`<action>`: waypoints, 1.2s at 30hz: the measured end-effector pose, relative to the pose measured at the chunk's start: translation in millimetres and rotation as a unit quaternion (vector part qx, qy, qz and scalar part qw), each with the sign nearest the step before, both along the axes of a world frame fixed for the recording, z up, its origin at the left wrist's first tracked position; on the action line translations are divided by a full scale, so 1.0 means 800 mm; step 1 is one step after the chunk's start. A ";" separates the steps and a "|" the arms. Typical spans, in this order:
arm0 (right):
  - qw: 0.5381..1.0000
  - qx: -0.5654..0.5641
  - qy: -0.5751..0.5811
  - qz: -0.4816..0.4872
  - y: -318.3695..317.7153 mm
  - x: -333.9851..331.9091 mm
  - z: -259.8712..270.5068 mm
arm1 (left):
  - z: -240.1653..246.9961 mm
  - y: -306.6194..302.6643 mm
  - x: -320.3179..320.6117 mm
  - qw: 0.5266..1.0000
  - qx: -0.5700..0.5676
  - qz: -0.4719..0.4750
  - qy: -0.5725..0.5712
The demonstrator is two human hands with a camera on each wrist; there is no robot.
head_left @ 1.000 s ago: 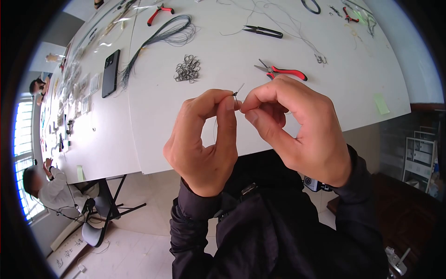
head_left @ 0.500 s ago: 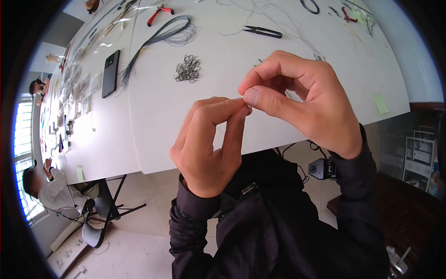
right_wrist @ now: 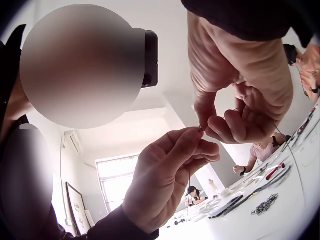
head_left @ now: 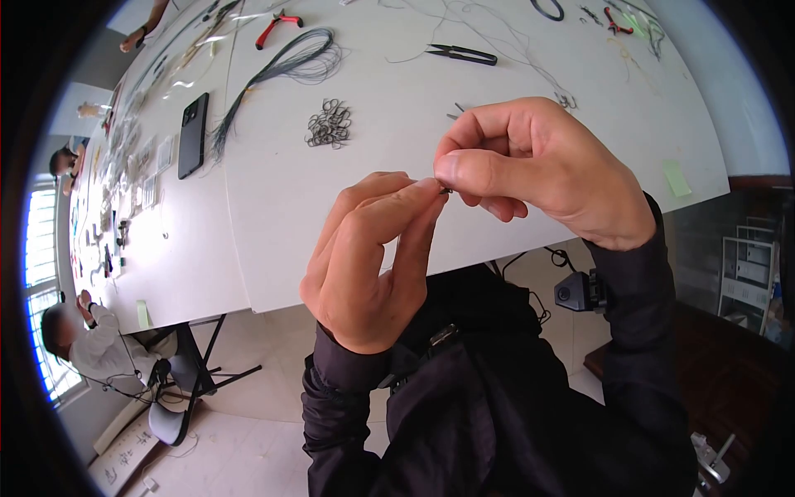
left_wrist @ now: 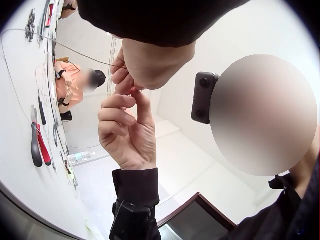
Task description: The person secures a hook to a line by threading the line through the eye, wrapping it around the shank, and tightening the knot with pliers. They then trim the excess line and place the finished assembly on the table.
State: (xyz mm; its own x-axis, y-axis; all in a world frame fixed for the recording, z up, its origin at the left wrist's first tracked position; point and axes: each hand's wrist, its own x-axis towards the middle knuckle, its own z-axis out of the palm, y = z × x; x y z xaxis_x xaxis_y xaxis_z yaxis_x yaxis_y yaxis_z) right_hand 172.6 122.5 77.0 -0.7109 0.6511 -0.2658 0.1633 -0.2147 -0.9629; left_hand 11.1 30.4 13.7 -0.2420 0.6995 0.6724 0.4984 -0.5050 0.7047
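Pinched between the thumb and finger of the left hand is a tiny dark piece, mostly covered by fingertips. The right hand meets it there, thumb and forefinger pressed together at the same spot, other fingers curled. In the left wrist view a thin grey line arcs from the fingers of the left hand, just above the right hand. The right wrist view shows the left hand and right hand touching at the fingertips around a small shiny bit.
On the white table lie a heap of small dark hooks, a bundle of grey line, black snips, a phone and red-handled pliers. Other pliers lie partly behind the right hand. People sit around.
Over the last second the right hand rose and turned, covering the nearer pliers, then shifted slightly right. The left hand moved a little right and down, and the held piece became mostly hidden.
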 end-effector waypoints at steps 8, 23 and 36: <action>1.000 -0.024 0.010 0.014 0.005 0.001 -0.003 | 0.005 0.004 -0.001 0.998 0.029 0.007 0.063; 0.997 -0.053 0.032 0.040 0.005 0.000 -0.016 | 0.002 -0.004 -0.006 0.999 -0.036 -0.032 0.021; 0.997 -0.041 0.066 -0.011 -0.017 -0.005 -0.010 | 0.001 0.003 -0.001 0.999 0.014 0.038 -0.009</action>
